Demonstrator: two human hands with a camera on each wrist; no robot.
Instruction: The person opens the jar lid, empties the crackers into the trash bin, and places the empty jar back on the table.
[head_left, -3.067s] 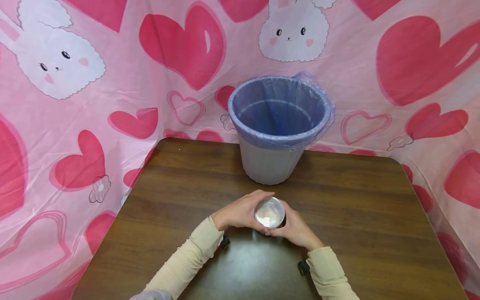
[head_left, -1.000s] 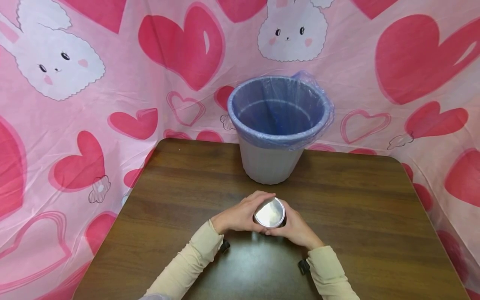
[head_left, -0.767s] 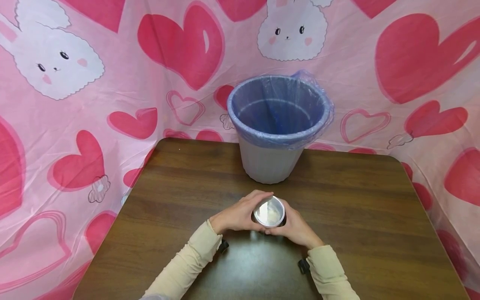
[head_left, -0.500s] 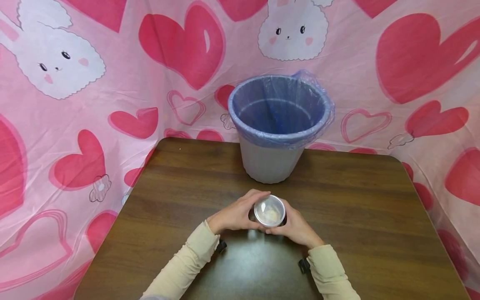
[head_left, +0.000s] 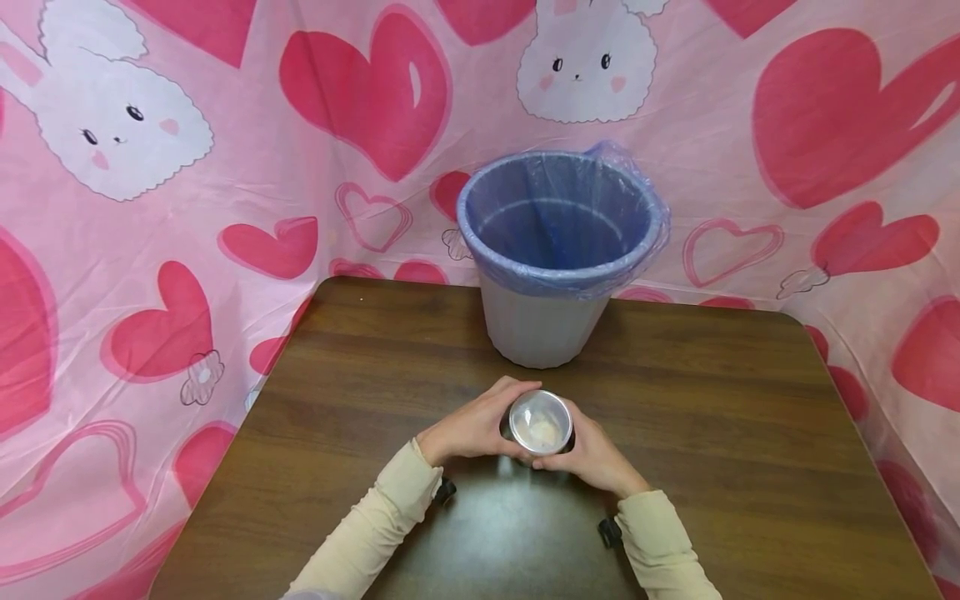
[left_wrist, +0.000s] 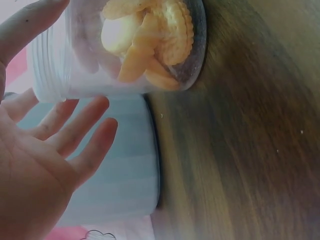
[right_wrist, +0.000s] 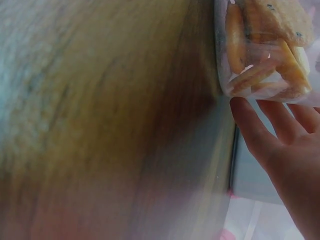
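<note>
A clear plastic jar (head_left: 540,423) with a round, shiny top and a ridged neck seems to stand upright on the table, between both hands. Through its wall in the left wrist view show several golden biscuits (left_wrist: 172,32), some with scalloped edges. My left hand (head_left: 476,423) curves around the jar's upper left side, thumb in front and fingers behind, with a gap at the palm. On the other side, my right hand (head_left: 596,454) holds the jar lower down; its fingertips (right_wrist: 242,107) touch near the base in the right wrist view.
Behind the jar stands a tall pale bin (head_left: 543,325) lined with a thin blue bag (head_left: 645,242). The brown wooden table (head_left: 750,433) reaches back to a pink curtain (head_left: 697,167) printed with hearts and rabbits.
The jar's top, slightly tilted and full of glare about a second ago, now faces up more evenly and shows the biscuits. My left hand has eased slightly outward; my right hand has hardly moved.
</note>
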